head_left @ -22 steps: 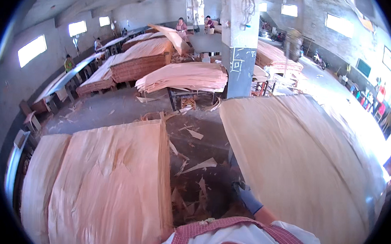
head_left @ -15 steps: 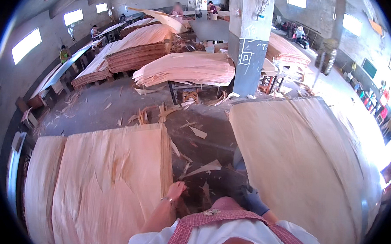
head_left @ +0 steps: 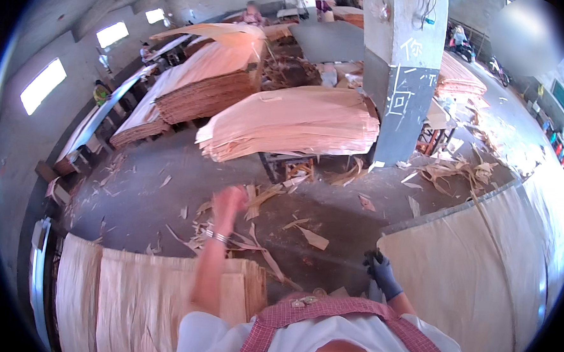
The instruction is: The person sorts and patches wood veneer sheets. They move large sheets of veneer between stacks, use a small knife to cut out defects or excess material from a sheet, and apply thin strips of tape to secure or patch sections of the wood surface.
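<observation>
My bare left hand (head_left: 229,202), a band (head_left: 216,235) round its wrist, is raised over the floor past the far edge of the left stack of wood veneer sheets (head_left: 167,291). Motion smears its fingers, so its grip cannot be read. My right hand (head_left: 385,276) wears a grey glove with dark fingertips. It is beside the near-left corner of the right stack of pale veneer sheets (head_left: 468,268). Its fingers look curled together; whatever they may hold is too small or hidden to make out.
Ahead stands another veneer stack (head_left: 291,122) on a low frame, beside a grey-and-white pillar (head_left: 398,86). Veneer scraps (head_left: 314,238) litter the floor. Longer stacks (head_left: 203,89) and a person (head_left: 253,14) are farther back.
My left hand has risen from beside the left stack and reached forward. My gloved right hand has moved up to the right stack's corner. The whole view has shifted.
</observation>
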Action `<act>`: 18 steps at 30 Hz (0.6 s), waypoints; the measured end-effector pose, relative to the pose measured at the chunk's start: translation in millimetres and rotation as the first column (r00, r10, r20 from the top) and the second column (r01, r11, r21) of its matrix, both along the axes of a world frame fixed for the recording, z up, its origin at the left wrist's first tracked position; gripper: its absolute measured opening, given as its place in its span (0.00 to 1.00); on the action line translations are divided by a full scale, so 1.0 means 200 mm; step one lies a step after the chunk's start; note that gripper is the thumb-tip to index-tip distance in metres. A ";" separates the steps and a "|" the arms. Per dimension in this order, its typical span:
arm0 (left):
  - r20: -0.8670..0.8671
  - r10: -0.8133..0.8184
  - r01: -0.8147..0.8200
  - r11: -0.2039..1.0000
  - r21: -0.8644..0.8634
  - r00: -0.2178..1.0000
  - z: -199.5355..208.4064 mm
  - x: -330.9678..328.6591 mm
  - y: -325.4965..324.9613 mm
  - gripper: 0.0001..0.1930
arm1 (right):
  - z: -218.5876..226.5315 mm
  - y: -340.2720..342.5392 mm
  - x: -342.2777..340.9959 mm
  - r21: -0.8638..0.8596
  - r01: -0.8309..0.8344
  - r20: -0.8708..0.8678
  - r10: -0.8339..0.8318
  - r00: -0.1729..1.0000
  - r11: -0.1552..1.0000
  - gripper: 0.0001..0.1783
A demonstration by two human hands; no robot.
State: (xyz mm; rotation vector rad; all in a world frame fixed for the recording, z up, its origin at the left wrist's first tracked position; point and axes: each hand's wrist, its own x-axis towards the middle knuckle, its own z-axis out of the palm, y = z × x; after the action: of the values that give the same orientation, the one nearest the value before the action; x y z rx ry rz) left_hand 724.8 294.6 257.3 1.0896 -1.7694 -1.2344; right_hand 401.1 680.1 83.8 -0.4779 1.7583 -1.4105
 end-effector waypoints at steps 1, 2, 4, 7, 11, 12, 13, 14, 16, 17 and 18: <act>-0.208 0.020 -0.014 1.000 0.026 0.978 0.25 -0.13 -0.11 0.27 | 0.10 -0.12 -0.11 0.019 0.022 -0.023 -0.021 0.999 1.000 0.11; -0.359 0.098 -0.130 0.989 -0.066 0.928 0.34 -0.13 -0.30 0.32 | 0.15 -0.23 -0.15 0.022 0.008 -0.029 -0.008 1.000 1.000 0.10; -0.411 0.155 -0.215 0.971 -0.102 0.898 0.59 -0.32 -0.62 0.44 | 0.17 -0.36 -0.38 0.048 0.079 -0.073 -0.076 0.994 0.996 0.10; -0.505 0.117 -0.266 0.935 -0.234 0.855 0.80 -0.62 -1.16 0.48 | -0.17 -0.40 -0.82 -0.060 0.228 -0.470 -0.228 0.853 0.972 0.09; -0.535 0.125 -0.317 0.905 -0.283 0.835 0.82 -1.32 -1.74 0.51 | -0.18 -0.29 -1.05 0.356 0.731 -0.778 -0.249 0.577 0.583 0.09; -0.536 0.157 -0.310 0.928 -0.208 0.829 0.77 -1.53 -1.88 0.51 | -0.20 -0.25 -1.09 0.397 0.753 -0.800 -0.206 0.564 0.525 0.09; -0.546 0.154 -0.259 0.958 -0.121 0.823 0.69 -1.72 -2.06 0.52 | -0.24 -0.17 -1.07 0.457 0.770 -0.807 -0.157 0.570 0.446 0.11; -0.438 0.192 -0.280 0.949 -0.147 0.878 0.60 -2.05 -2.03 0.52 | -0.27 -0.10 -1.07 0.332 0.848 -0.862 -0.232 0.450 0.412 0.10; -0.354 -0.015 -0.096 0.951 -0.293 0.935 0.48 -2.66 -1.83 0.46 | -0.29 -0.08 -1.09 0.260 0.931 -0.889 -0.313 0.334 0.254 0.08; -0.278 -0.108 0.026 0.959 -0.284 0.954 0.40 -2.93 -1.82 0.44 | -0.28 -0.14 -1.10 0.140 0.969 -0.937 -0.289 0.196 0.203 0.07; -0.201 -0.211 0.168 0.963 -0.212 0.957 0.34 -3.22 -1.81 0.43 | -0.30 -0.19 -1.11 0.230 0.966 -0.938 -0.237 0.252 0.117 0.08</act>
State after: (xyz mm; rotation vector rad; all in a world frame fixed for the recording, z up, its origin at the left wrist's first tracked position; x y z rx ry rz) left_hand 81.2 -67.2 324.7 0.6557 -1.8071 -1.2158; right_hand 178.7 642.9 24.2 0.6470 3.4175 -0.5313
